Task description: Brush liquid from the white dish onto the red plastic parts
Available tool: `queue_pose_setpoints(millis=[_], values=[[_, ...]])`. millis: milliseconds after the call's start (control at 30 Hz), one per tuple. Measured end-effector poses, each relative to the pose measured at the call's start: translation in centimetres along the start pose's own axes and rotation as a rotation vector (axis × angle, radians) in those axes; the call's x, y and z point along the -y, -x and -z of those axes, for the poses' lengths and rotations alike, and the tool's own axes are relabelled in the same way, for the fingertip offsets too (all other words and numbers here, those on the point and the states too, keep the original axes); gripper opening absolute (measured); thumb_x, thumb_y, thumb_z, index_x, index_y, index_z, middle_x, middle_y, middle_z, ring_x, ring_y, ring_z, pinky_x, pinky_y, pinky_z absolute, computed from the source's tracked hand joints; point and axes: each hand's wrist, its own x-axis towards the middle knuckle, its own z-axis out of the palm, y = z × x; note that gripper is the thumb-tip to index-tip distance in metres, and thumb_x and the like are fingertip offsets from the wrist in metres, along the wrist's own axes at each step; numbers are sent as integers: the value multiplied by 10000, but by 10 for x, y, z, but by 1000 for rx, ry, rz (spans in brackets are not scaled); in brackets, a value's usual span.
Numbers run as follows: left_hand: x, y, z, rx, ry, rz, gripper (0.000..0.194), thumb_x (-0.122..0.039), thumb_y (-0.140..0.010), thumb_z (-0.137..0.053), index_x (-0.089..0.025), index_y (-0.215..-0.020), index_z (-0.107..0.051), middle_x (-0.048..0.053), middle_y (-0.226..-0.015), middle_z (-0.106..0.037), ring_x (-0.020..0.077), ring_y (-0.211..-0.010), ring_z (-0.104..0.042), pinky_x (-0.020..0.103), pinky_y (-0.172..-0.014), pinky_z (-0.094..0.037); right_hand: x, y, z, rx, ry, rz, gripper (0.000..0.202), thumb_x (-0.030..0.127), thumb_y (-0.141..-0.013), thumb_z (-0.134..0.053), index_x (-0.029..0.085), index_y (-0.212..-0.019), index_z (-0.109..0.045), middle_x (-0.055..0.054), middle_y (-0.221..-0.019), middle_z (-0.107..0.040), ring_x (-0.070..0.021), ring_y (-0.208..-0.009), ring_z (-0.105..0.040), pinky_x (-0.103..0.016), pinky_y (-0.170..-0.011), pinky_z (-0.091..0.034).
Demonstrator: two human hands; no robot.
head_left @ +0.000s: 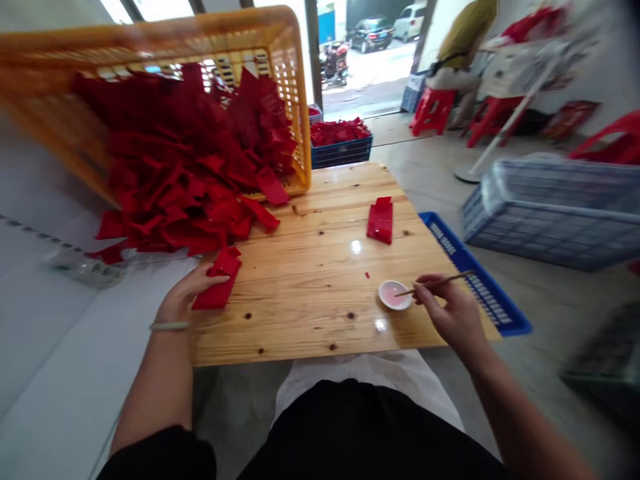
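My left hand [193,288] is closed on a red envelope [218,291] at the left side of the wooden table, just below a heap of red envelopes [170,193]. Its thumb lies across the envelope's face. In my right hand [447,307] is a thin wooden stick [450,279], pinched between thumb and fingers. The stick's tip dips into a small white dish [386,301] holding pale pink liquid. Another red envelope [381,223], its flap up, lies on the table beyond the dish. A tiny red scrap [367,275] is near the dish.
A yellow plastic crate [304,133] lies tipped on its side at the back left, spilling the heap. Beside the table's right edge is a blue basket [515,325]. Grey crates [555,227] stand on the floor to the right; a person [463,40] is near red stools [433,110].
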Motion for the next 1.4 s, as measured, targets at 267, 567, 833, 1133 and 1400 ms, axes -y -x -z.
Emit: queue_pose_setpoints(millis=[267, 567, 833, 1133, 1400], values=[[-21, 34, -90, 248, 619, 9, 306, -162, -848, -712, -103, -1148, -738, 156, -1111, -825, 260, -872, -803, 358, -720, -687, -16, 1, -4, 102, 34, -2, 398, 613, -985, -585, 241, -913, -708, -87, -837, -790, -287, -753, -781, -381, -696, -592], [-40, 72, -187, 624, 864, 243, 652, -546, -1125, -237, -129, -1177, -736, 184, -1127, -812, 324, -1019, -789, 516, -886, -669, -18, 3, 3, 108, 34, -48, 514, 724, -974, -593, 232, -893, -715, -89, -790, -782, -283, -696, -768, -379, -669, -573], [-42, 93, -208, 605, 882, 290, 810, -760, -1065, -236, -138, -1202, -737, 160, -1072, -800, 287, -783, -783, 480, -799, -658, -12, 0, 7, 91, 26, -129, 640, 838, -929, -612, 215, -839, -727, -48, -665, -719, -219, -565, -687, -319, -564, -493], [-47, 115, -216, 599, 952, 236, 722, -724, -1058, -377, -125, -1163, -764, 161, -989, -812, 285, -764, -783, 366, -646, -622, 14, -5, 12, 35, -129, -122, 535, 757, -910, -720, 225, -849, -715, -43, -686, -736, -228, -601, -724, -325, -579, -568], [-57, 130, -233, 670, 976, 262, 859, -711, -1077, -254, -54, -1042, -807, 203, -913, -806, 255, -776, -775, 321, -725, -610, 90, 2, 6, -9, -716, -142, 168, 441, -1027, -748, 280, -1071, -732, -45, -936, -811, -256, -842, -805, -415, -814, -677]])
